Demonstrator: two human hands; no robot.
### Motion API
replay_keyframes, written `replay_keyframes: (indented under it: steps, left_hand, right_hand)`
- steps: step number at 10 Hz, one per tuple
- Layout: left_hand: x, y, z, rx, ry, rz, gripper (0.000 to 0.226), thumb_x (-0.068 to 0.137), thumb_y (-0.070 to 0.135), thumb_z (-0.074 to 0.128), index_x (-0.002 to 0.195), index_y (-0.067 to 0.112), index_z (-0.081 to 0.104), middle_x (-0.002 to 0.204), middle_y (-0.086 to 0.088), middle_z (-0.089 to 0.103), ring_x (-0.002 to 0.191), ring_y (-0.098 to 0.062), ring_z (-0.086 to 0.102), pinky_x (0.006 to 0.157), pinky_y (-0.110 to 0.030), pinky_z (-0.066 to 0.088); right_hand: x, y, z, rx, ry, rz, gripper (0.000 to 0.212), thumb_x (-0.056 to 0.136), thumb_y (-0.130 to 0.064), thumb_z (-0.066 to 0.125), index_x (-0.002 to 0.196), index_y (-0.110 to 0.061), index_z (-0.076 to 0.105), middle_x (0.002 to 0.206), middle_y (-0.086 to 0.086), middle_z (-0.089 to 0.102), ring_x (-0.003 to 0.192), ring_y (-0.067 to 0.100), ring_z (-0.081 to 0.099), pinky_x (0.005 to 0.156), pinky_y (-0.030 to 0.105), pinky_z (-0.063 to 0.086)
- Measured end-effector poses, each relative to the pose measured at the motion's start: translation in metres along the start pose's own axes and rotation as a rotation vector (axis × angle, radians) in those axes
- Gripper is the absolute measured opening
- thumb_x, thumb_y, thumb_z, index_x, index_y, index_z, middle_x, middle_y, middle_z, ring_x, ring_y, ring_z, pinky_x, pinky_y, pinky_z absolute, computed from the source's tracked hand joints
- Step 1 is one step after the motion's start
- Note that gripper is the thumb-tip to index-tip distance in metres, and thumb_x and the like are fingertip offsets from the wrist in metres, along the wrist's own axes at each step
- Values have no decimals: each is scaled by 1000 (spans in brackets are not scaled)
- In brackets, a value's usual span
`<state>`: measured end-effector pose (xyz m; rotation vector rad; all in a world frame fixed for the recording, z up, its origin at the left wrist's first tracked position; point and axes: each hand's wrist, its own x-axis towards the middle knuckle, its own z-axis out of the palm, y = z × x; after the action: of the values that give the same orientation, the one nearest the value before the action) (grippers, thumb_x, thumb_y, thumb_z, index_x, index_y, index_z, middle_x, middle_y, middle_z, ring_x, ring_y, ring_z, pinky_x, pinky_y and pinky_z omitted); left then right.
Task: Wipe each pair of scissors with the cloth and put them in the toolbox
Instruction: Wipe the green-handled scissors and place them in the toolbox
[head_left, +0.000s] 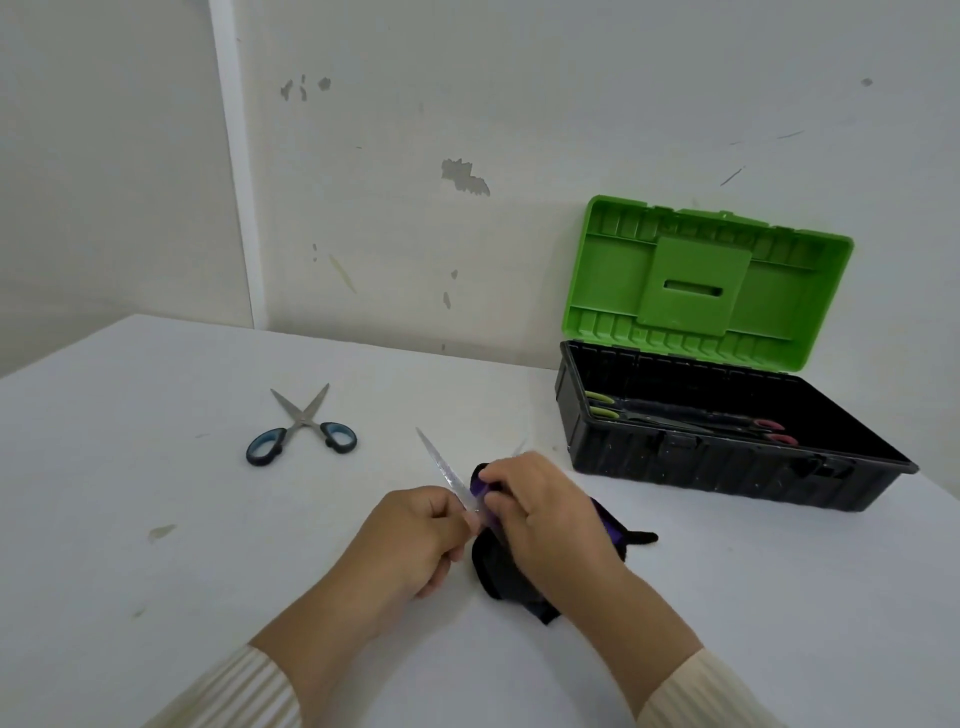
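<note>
scissors (301, 427) left of toolbox (727, 467), both on table (156, 519)

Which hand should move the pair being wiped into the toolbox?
Left, probably. The left hand grips the scissors, while the right hand is bunched around the cloth. The toolbox sits on the right, so it's a cross-body reach.
</note>
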<state>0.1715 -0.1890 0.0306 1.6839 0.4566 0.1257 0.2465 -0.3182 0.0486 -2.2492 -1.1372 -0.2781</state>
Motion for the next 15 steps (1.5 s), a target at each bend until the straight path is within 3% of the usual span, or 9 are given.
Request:
replay_keyframes:
  steps: [2,4,5,7,10,11,12,13,15]
  left_hand:
    - [-1,3,6,-14,12,35,27,88,12,61,62,9,54,54,-9,48,36,-16,30,39,-18,21]
    - [-3,3,9,-8,1,21,35,88,12,62,54,13,51,46,-1,47,35,-15,29,37,-16,21]
    - [-2,1,10,23,2,35,35,87,13,62,55,13,51,46,0,46,35,-14,29,37,-16,22]
    - [-3,2,8,67,13,55,33,86,16,63,56,13,51,55,-10,47,38,-15,30,38,-17,23]
    - [-7,4,8,112,-16,43,34,87,17,63,55,14,50,49,-1,49,34,-12,31,36,-16,25]
    - [-9,7,7,69,-67,-8,29,87,17,64,60,12,55,50,1,50,36,-13,32,37,-16,25]
    - [-8,8,2,-14,-38,-51,20,87,18,64,74,3,65,50,1,51,38,-13,35,38,-18,26]
    - [-5,9,-6,-99,4,-98,18,88,15,61,84,-1,68,50,1,51,38,-12,37,38,-19,27]
    - [-3,14,-17,-433,-70,-159,16,90,13,57,82,4,67,57,-4,58,43,-13,49,40,-20,38]
  right_hand:
    - [-3,1,5,-77,90,-31,9,76,-2,64,74,-8,70,75,3,63,76,8,52,66,12,42]
    - [-3,3,0,32,189,94,10,82,-16,63,79,-13,72,79,1,64,68,7,53,60,5,39]
    - [0,12,7,0,243,50,8,76,-7,68,70,-12,71,69,5,64,62,12,58,57,16,47]
    - [-4,5,6,118,120,160,10,82,-10,63,75,-11,71,81,7,61,74,12,57,67,15,45]
    - [-2,17,4,181,217,245,9,79,-12,67,74,-17,72,77,0,60,72,6,56,68,7,39]
    - [7,46,-17,350,444,483,13,80,-14,66,71,-23,70,79,0,66,69,12,61,71,22,48]
    - [0,48,-28,713,445,577,11,86,-4,57,82,-9,66,75,4,65,58,11,60,55,18,51]
    - [-5,35,-25,596,225,372,25,81,7,55,72,-13,68,90,-4,65,68,2,61,65,13,50]
    - [-7,14,-15,118,-274,102,25,83,-36,59,61,-30,52,77,-8,51,74,6,49,69,19,40]
